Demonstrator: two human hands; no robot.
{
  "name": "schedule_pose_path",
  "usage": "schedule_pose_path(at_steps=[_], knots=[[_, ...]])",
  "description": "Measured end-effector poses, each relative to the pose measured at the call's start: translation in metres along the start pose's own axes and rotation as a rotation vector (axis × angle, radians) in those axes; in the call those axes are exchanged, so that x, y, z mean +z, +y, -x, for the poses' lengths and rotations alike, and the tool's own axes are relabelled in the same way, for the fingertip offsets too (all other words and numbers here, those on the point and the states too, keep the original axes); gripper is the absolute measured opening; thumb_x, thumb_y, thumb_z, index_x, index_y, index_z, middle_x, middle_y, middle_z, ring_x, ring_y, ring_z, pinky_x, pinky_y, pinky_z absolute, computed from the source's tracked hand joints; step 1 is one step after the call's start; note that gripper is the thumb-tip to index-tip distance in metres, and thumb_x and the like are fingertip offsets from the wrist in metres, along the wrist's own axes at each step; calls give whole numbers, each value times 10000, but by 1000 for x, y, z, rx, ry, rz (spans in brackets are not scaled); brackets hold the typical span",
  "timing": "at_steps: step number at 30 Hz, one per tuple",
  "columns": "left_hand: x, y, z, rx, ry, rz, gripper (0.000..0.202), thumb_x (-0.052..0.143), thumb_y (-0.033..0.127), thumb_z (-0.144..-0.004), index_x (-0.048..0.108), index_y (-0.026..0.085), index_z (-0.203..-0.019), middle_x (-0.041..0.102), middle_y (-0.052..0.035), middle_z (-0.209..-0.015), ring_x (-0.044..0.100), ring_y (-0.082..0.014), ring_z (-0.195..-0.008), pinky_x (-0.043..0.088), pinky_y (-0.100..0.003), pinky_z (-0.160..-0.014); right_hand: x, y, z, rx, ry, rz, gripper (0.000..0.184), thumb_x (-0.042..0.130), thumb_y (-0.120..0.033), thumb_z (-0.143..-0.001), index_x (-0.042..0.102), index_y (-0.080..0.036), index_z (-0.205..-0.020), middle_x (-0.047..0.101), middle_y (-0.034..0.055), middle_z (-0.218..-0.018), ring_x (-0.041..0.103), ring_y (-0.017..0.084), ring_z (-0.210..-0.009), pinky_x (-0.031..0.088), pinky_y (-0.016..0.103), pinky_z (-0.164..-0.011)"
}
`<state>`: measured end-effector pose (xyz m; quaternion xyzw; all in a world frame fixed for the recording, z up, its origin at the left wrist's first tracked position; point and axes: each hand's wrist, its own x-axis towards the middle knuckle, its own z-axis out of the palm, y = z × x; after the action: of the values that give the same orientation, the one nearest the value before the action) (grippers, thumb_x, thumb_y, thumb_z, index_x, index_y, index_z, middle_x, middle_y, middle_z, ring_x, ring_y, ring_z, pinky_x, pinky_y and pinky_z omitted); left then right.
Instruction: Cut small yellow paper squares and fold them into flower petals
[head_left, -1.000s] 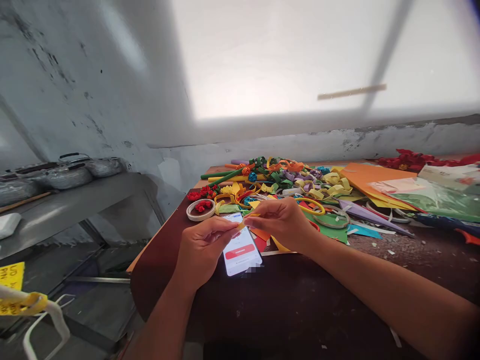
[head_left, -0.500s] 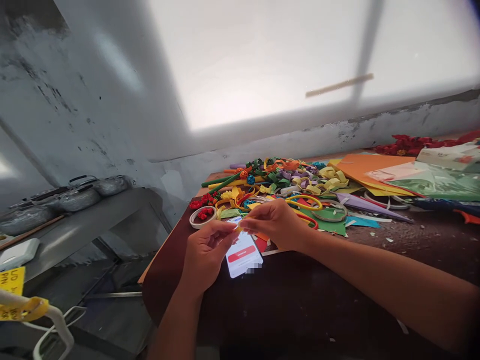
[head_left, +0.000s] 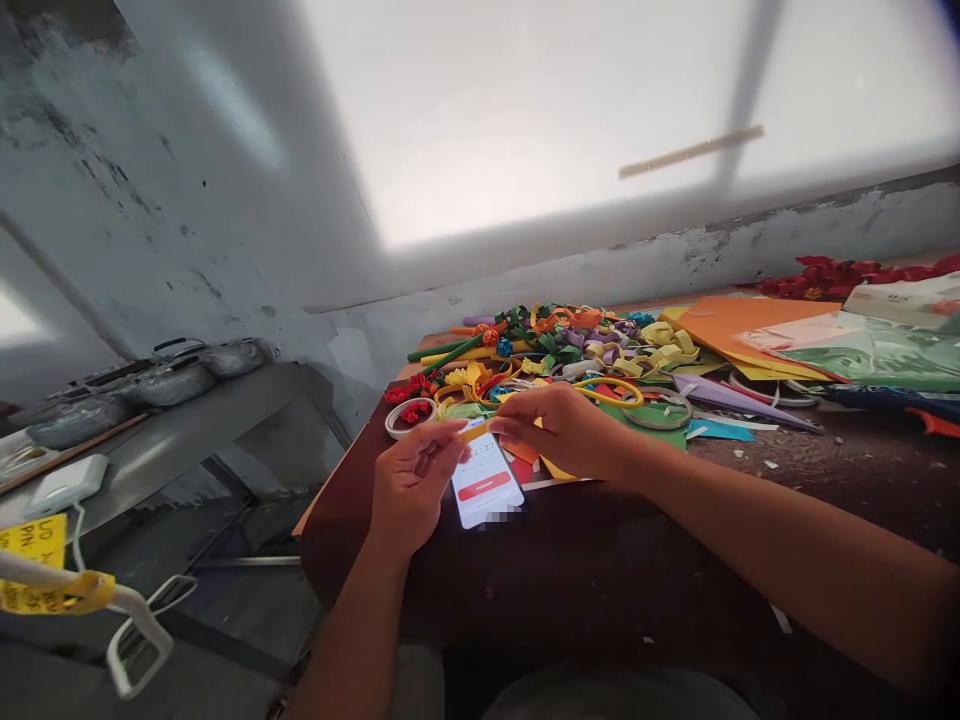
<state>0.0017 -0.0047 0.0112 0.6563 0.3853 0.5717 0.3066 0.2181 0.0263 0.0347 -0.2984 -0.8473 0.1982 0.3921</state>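
My left hand [head_left: 414, 478] and my right hand [head_left: 559, 428] meet above a lit phone [head_left: 486, 480] lying on the dark brown table [head_left: 600, 560]. Both pinch the ends of a small yellow paper strip [head_left: 475, 433] between thumb and fingers. The strip is short and partly hidden by my fingertips. Just behind my hands lies a heap of curled coloured paper strips [head_left: 570, 350] in yellow, green, purple and orange.
A tape roll [head_left: 409, 415] with red paper flowers sits left of the heap. Yellow-handled scissors [head_left: 615, 388], coloured sheets [head_left: 742, 330] and plastic bags [head_left: 877, 355] lie to the right. A grey shelf [head_left: 165, 425] with pots stands at left; the wall is close behind.
The view has shifted slightly. My hands have moved a little further from me and sit lower over the phone, still pinching the yellow strip.
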Motion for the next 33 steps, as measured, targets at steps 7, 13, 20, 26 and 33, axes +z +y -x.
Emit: schedule_pose_path(at_steps=[7, 13, 20, 26, 33], knots=[[4, 57, 62, 268, -228, -164, 156, 594, 238, -987, 732, 210, -920, 761, -8, -816, 681, -119, -674, 509, -224, -628, -26, -79, 40, -263, -214, 171, 273, 534, -233, -1019, 626, -190, -766, 619, 1, -685, 518, 125, -621, 336, 264, -613], [21, 70, 119, 281, -410, -98, 373, 362, 350, -1059, 520, 195, -759, 560, -3, -620, 522, -115, -562, 415, -262, -581, 2, -103, 110, -203, -224, 22, 308, 499, -241, -1026, 537, -196, -724, 582, -22, -632, 459, 108, -550, 337, 276, -568], [43, 51, 140, -325, -444, 253, 462, 444, 413, -1044, 513, 171, -656, 595, -29, -590, 544, -114, -563, 402, -234, -564, 64, -84, 160, 304, -80, -636, 403, 451, -384, -1071, 609, -180, -762, 689, 22, -724, 625, 109, -655, 456, 212, -640], [39, 39, 136, -627, -212, 525, 529, 545, 457, -988, 395, 203, -549, 346, 56, -396, 328, -89, -380, 265, -246, -429, 87, -71, 161, 522, 137, -895, 513, 505, -495, -1034, 493, -199, -615, 610, -3, -501, 466, 95, -479, 393, 209, -515], [34, 41, 135, -394, -383, 164, 562, 493, 614, -982, 500, 175, -632, 501, 4, -586, 454, -107, -560, 336, -255, -557, 89, -70, 162, 337, 105, -710, 483, 461, -449, -1061, 586, -180, -680, 626, 3, -587, 543, 90, -542, 411, 197, -561]])
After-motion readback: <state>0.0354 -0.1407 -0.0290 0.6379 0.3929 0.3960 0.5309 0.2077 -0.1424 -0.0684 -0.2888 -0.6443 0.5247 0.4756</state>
